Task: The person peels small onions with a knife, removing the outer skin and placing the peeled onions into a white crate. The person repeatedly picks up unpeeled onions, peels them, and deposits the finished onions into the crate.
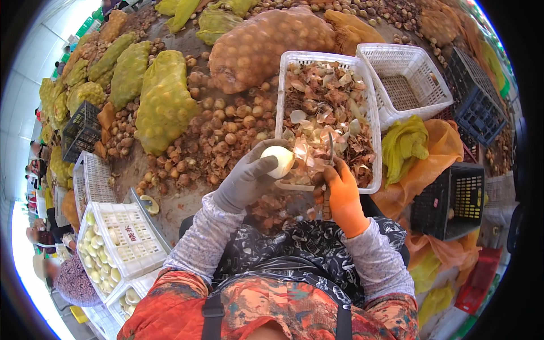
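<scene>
A pale, peeled onion (278, 161) sits in the grip of my left hand (250, 176), which wears a grey glove. My right hand (342, 197), in an orange glove with dark, soiled fingertips, is closed around the handle of a small knife (331, 146). Its narrow blade points away from me, to the right of the onion and apart from it. Both hands are over the near edge of a white plastic crate (279, 110) full of brown onion skins (325, 89). Loose skins also lie on the floor below my hands.
Unpeeled onions (229, 127) are heaped left of the crate, beside yellow (163, 102) and orange (272, 44) mesh sacks of onions. Another white crate (403, 80) adjoins at right, near a black crate (448, 202). Peeled onions fill a crate (136, 238) at lower left. People sit farther left.
</scene>
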Demonstrator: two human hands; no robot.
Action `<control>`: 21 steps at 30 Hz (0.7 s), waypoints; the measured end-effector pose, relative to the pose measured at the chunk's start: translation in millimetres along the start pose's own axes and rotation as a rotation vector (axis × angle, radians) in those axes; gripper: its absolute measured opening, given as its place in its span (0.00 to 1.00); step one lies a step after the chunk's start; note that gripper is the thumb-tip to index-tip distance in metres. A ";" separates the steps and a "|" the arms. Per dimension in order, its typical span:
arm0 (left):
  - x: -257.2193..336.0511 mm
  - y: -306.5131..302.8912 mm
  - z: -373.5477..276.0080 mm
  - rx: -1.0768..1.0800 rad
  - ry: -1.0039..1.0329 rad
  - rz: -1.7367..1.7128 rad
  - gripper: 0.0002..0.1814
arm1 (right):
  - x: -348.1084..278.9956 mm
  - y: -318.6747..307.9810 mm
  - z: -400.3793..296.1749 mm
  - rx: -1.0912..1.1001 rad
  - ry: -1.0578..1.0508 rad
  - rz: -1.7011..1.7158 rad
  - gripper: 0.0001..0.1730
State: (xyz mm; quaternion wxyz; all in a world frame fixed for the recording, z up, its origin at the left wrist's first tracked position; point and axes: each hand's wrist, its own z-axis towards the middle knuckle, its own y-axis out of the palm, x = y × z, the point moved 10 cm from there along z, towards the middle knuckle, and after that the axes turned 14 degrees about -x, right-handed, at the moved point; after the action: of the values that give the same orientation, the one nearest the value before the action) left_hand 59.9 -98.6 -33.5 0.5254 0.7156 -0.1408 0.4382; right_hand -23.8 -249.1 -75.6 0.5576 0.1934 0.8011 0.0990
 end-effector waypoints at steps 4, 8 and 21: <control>0.7 -0.1 1.6 0.017 0.085 -0.068 0.30 | -28.9 48.2 -23.8 -0.162 -0.274 -0.439 0.20; -3.3 0.5 3.2 0.052 0.106 -0.118 0.31 | -41.0 75.3 -37.9 -0.197 -0.425 -0.661 0.24; -4.6 12.1 0.4 0.052 0.040 -0.175 0.31 | -35.8 -25.7 11.0 0.310 -0.429 -0.677 0.10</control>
State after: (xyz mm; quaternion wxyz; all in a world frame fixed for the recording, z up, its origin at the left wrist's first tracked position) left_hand 49.4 -105.1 -29.5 0.5455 0.7298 -0.0559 0.4084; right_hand -7.8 -288.0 -58.6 0.6768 0.0173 0.6908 -0.2537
